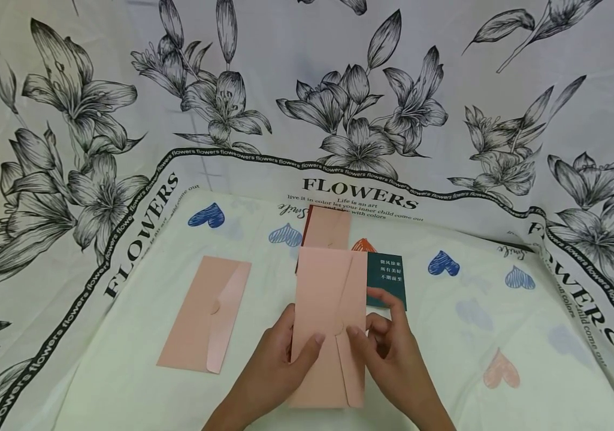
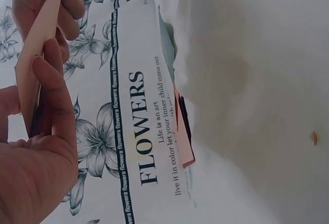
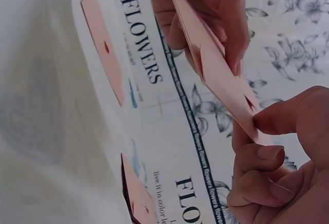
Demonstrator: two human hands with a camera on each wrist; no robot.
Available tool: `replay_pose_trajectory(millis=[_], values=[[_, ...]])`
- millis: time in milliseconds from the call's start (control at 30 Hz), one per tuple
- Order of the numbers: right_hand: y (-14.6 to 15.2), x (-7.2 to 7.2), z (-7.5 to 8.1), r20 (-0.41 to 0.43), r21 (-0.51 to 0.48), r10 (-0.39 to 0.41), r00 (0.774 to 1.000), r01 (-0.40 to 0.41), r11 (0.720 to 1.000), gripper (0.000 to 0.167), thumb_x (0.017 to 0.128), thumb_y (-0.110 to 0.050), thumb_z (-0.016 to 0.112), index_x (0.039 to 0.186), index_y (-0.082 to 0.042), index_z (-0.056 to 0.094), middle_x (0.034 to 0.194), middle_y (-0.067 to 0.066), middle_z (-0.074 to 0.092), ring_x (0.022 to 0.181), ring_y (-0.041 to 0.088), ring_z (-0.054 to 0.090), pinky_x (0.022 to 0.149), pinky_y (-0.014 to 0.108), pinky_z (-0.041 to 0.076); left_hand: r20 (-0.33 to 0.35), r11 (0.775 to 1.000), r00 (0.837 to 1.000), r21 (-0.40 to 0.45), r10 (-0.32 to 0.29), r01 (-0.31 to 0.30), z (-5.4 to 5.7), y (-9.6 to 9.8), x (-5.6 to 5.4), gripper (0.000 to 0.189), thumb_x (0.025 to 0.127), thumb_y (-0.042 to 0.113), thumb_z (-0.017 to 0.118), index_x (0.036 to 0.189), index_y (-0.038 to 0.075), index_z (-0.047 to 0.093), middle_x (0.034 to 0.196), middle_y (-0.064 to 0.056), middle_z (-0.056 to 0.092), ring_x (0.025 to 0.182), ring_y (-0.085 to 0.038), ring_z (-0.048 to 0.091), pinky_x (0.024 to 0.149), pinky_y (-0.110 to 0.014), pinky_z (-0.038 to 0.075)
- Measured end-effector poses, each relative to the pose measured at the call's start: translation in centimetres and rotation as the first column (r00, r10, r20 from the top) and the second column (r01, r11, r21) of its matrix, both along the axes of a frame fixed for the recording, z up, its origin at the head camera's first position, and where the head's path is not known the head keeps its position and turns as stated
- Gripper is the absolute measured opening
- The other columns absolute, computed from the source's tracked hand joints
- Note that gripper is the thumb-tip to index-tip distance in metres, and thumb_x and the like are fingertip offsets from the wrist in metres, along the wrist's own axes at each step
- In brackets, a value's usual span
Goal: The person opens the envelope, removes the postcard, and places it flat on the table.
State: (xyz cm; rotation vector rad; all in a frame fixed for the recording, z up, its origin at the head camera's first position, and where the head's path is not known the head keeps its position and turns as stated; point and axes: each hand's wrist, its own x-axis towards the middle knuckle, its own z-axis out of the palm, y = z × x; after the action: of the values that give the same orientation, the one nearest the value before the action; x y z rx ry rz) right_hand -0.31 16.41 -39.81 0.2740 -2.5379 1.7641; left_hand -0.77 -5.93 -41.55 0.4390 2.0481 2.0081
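Upright in the head view is a pink envelope (image 1: pixel 320 293), its pointed flap side facing the camera. My left hand (image 1: pixel 274 371) grips its left edge, thumb across the front and fingers behind. On the right edge, my right hand (image 1: pixel 401 353) pinches the envelope near the flap's tip, its thumb on the front. The right wrist view shows that pinch of thumb and finger on the envelope (image 3: pixel 226 88), with the other fingers curled. Seen nearly edge-on in the left wrist view, the envelope (image 2: pixel 38 54) lies between thumb and fingers. Whatever it may contain is hidden.
A second pink envelope (image 1: pixel 199 317) lies flat at the left. Beyond the held one lie another pink envelope (image 1: pixel 328 226) over something dark red, and a dark green card (image 1: pixel 387 269) with white characters, both partly covered. The cloth (image 1: pixel 457 365) has heart prints.
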Motion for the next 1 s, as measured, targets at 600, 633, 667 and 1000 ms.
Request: replay_pose_trajectory(millis=[600, 633, 667, 1000], values=[[-0.54, 0.55, -0.31, -0.037, 0.248, -0.025, 0.999, 0.033, 0.968, 0.093, 0.094, -0.029, 0.084, 0.164, -0.036, 0.023, 0.092, -0.012, 0.066, 0.058, 0.009, 0.049, 0.05, 0.023, 0.042, -0.085, 0.994, 0.996, -0.106, 0.013, -0.022, -0.18, 0.2, 0.21, 0.025, 0.109, 0.033, 0.062, 0.128, 0.023, 0.049, 0.097, 0.008, 0.074, 0.08, -0.01, 0.072, 0.07, -0.028, 0.058], [-0.44, 0.59, -0.3, -0.045, 0.237, -0.012, 0.999, 0.022, 0.971, 0.091, 0.095, -0.025, 0.083, 0.164, -0.035, 0.024, 0.093, -0.012, 0.067, 0.058, 0.009, 0.05, 0.049, 0.023, 0.043, -0.092, 0.993, 0.996, -0.115, 0.019, -0.03, -0.21, 0.18, 0.19, 0.025, 0.109, 0.033, 0.063, 0.127, 0.023, 0.05, 0.093, 0.008, 0.072, 0.078, -0.009, 0.07, 0.068, -0.027, 0.057], [-0.34, 0.62, -0.28, -0.052, 0.227, 0.003, 0.999, 0.009, 0.974, 0.09, 0.096, -0.02, 0.081, 0.164, -0.035, 0.024, 0.094, -0.012, 0.068, 0.059, 0.009, 0.051, 0.049, 0.023, 0.044, -0.097, 0.992, 0.995, -0.123, 0.028, -0.04, -0.23, 0.14, 0.17, 0.024, 0.108, 0.034, 0.063, 0.126, 0.023, 0.05, 0.088, 0.008, 0.07, 0.074, -0.008, 0.068, 0.066, -0.026, 0.055], [0.01, 0.69, 0.29, -0.02, 0.173, 0.041, 0.999, -0.037, 0.984, 0.081, 0.101, -0.018, 0.074, 0.164, -0.037, 0.026, 0.104, -0.009, 0.072, 0.062, 0.01, 0.059, 0.05, 0.026, 0.049, -0.094, 0.994, 0.995, -0.104, 0.031, -0.041, -0.3, -0.31, -0.02, 0.024, 0.109, 0.033, 0.062, 0.127, 0.025, 0.05, 0.087, 0.006, 0.069, 0.075, -0.011, 0.068, 0.07, -0.028, 0.056]])
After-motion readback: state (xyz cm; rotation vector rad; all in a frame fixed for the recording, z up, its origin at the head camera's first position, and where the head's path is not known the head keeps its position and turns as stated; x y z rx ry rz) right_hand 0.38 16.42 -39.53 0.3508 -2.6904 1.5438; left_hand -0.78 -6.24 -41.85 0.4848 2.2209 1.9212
